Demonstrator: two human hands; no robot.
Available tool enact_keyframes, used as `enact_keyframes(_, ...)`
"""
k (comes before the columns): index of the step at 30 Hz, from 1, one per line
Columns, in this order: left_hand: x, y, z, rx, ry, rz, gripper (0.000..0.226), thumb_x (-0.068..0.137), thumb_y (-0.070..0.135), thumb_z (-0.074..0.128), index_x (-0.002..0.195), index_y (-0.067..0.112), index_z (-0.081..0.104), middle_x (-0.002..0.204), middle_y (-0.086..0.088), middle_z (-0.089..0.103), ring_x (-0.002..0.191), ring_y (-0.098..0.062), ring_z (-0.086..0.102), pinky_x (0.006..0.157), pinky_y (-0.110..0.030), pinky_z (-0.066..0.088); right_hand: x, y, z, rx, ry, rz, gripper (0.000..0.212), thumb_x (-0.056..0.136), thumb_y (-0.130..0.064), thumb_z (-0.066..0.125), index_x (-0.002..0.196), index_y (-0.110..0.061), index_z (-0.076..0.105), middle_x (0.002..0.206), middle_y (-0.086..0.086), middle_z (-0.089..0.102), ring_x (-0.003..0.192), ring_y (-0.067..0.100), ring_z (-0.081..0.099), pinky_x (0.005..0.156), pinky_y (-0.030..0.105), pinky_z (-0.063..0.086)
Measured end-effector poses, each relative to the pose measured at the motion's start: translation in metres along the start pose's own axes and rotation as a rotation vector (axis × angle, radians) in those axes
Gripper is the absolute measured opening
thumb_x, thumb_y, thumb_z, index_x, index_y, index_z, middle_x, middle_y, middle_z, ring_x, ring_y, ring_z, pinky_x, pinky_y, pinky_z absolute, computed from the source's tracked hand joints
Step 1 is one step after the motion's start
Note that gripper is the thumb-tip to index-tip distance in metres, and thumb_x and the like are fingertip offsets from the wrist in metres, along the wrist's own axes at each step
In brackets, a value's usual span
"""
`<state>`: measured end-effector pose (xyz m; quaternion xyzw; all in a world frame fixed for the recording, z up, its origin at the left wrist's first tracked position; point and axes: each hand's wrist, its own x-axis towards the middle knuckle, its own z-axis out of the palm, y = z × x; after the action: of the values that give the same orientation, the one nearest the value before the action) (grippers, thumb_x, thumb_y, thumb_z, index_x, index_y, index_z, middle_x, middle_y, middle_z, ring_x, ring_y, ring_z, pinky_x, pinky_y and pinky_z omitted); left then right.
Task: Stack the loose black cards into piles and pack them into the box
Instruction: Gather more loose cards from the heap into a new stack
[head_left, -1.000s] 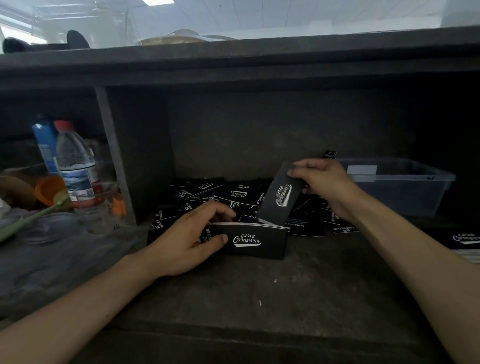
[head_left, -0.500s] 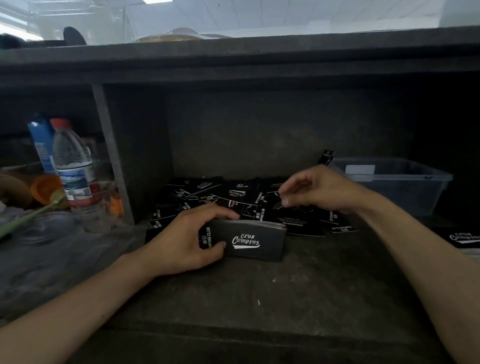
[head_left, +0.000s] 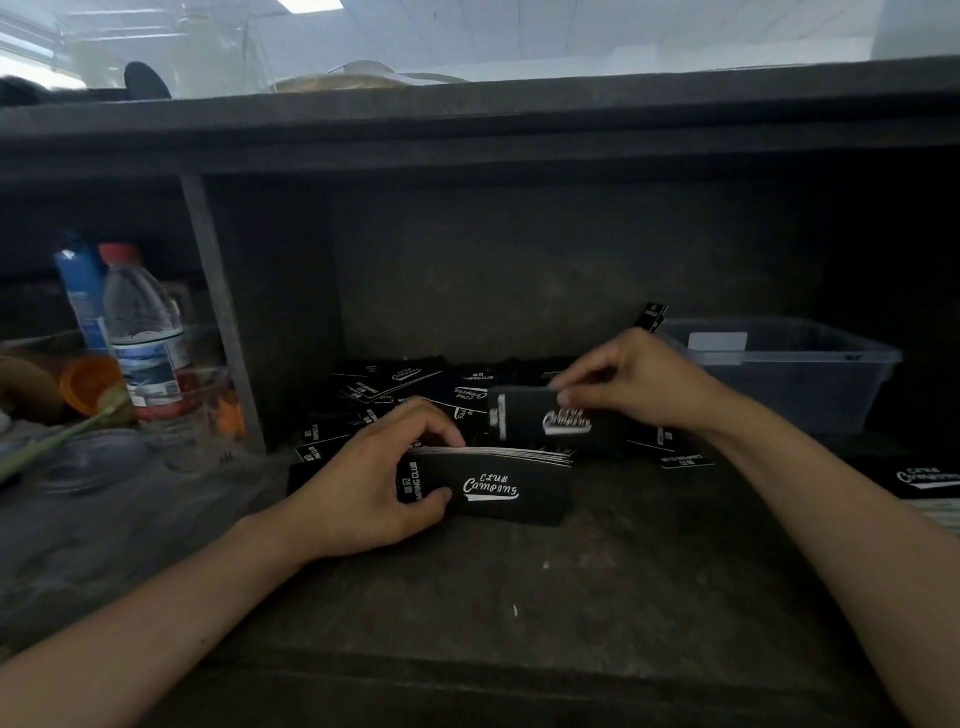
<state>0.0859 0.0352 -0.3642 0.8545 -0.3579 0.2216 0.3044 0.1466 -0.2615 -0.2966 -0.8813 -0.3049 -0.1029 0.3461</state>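
The left hand (head_left: 363, 488) grips a pile (head_left: 493, 491) of flat black cards. Its fingers curl over the top and the thumb presses on the front. The pile stands on its long edge on the dark, rough counter (head_left: 519, 597). Its long side runs from left to right, and the front card faces the person, with the white words "Club Camping" the right way up. Thin white card edges show along the top.

The right hand (head_left: 639, 387) pinches one black card (head_left: 524, 423) by its right end with its fingertips. This card hangs just behind and above the pile, long side also left to right (its white print is blurry).

More loose cards (head_left: 395, 384) lie flat in a messy heap behind the pile, pointing every which way. A see-through plastic box (head_left: 810, 374) with straight walls sits to the right, near the right hand. A clear water bottle (head_left: 143, 332) with a red cap stands far to the left.
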Motion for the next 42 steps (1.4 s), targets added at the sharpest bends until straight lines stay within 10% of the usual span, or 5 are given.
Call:
enact_keyframes(8,-0.001,-0.003,0.000,-0.077,-0.060,-0.076,0.053,0.083,0.012,0.081,0.123,0.030,0.051,0.108,0.016,0.069,0.102,-0.010,0.070,0.088,-0.031,0.057,0.009,-0.011,0.028,0.494,-0.150,0.158,0.020,0.100,-0.014,0.050,0.112,-0.013,0.066,0.103,0.004,0.075,0.097,0.019,0.071,0.081,0.030,0.056)
enact_keyframes(15,-0.001,-0.005,-0.002,0.082,-0.053,-0.013,0.036,0.086,0.031,0.075,0.119,0.032,0.060,0.109,0.020,0.064,0.100,-0.002,0.066,0.084,-0.027,0.056,0.034,0.028,0.060,-0.437,-0.239,-0.033,0.050,0.102,-0.040,0.042,0.150,-0.031,0.032,0.159,-0.006,0.027,0.149,0.015,0.015,0.120,0.047,0.015)
enact_keyframes(23,-0.002,-0.006,-0.001,0.124,-0.057,0.006,0.023,0.084,0.036,0.069,0.102,0.022,0.064,0.101,0.019,0.059,0.094,-0.003,0.062,0.082,-0.017,0.047,0.019,0.014,0.028,-0.672,-0.053,-0.017,0.037,0.090,-0.055,0.056,0.069,-0.026,0.067,0.068,-0.008,0.064,0.072,0.014,0.062,0.069,0.029,0.045)
enact_keyframes(30,0.000,-0.005,0.000,0.101,-0.049,0.008,0.020,0.084,0.031,0.071,0.099,0.023,0.062,0.098,0.020,0.063,0.092,-0.002,0.065,0.080,-0.020,0.050,0.012,0.011,0.038,-0.375,-0.357,0.062,0.083,0.078,0.012,0.050,0.146,-0.035,0.041,0.159,-0.006,0.024,0.146,0.013,0.023,0.108,0.012,0.017)
enact_keyframes(42,0.000,-0.003,-0.001,0.070,-0.051,0.002,0.019,0.084,0.034,0.070,0.098,0.022,0.064,0.096,0.015,0.065,0.090,-0.008,0.067,0.077,-0.030,0.055,0.020,0.023,0.026,-0.708,-0.148,0.160,0.064,0.071,-0.055,0.076,0.127,-0.031,0.055,0.131,0.002,0.046,0.124,0.023,0.042,0.103,0.037,0.040)
